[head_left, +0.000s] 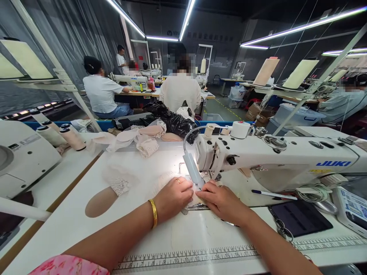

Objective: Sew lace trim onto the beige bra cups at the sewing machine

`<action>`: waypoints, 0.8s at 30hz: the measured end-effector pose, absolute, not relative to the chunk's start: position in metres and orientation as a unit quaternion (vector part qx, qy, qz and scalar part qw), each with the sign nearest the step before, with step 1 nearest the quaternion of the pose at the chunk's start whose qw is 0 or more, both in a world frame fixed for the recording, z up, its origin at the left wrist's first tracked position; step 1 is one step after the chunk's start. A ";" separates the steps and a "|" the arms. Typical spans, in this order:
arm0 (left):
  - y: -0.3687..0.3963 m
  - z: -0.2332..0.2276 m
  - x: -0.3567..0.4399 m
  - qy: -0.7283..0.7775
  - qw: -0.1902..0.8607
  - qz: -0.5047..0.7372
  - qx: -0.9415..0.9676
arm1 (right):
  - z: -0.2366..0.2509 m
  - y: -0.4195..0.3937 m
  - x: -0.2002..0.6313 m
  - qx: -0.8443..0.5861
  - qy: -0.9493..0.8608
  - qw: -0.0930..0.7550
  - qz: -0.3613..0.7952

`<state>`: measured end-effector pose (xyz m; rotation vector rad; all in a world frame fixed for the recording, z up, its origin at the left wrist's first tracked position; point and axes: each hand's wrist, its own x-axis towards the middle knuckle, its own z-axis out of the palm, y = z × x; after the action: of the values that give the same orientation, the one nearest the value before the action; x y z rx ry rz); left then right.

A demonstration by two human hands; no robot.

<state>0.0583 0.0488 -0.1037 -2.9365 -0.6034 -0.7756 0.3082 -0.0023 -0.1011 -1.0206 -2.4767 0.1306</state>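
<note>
We press both hands, left point(173, 198) and right point(222, 200), flat on fabric point(168, 179) under the sewing machine point(275, 156).

Needle area point(210, 178) perhaps behind lamp point(193, 172)

Garment factory floor: sewing machine point(275, 152) rows, thread cones point(266, 71), seated workers point(101, 91), probably lingerie pieces point(143, 139).

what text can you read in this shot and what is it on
"JUKI" on the sewing machine arm.
"JUKI" on the far machine, faint.
Numbers "10", "15", "20" and on along the table ruler.
Wall sign, control panel and left machine label: too blurred to read.
</note>
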 end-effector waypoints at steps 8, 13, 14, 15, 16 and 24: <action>0.059 -0.104 0.058 -0.194 0.004 -0.202 -0.960 | -0.106 0.000 0.308 -0.385 -0.895 0.224 0.038; 0.069 -0.100 0.060 -0.196 0.034 -0.177 -0.964 | -0.109 0.002 0.307 -0.398 -0.887 0.234 0.016; 0.071 -0.099 0.060 -0.198 0.037 -0.176 -0.964 | -0.109 0.003 0.306 -0.403 -0.885 0.233 0.013; 0.073 -0.099 0.061 -0.200 0.038 -0.174 -0.963 | -0.109 0.003 0.306 -0.408 -0.883 0.230 0.010; 0.075 -0.098 0.061 -0.202 0.037 -0.173 -0.963 | -0.109 0.003 0.306 -0.413 -0.882 0.226 0.008; 0.082 -0.092 0.059 -0.192 0.033 -0.174 -0.965 | -0.114 0.004 0.305 -0.432 -0.875 0.220 -0.012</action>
<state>0.0589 0.0818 -0.0922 -2.9711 -0.5909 -0.5370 0.3054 0.0043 -0.1136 -1.1945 -2.4186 -0.0337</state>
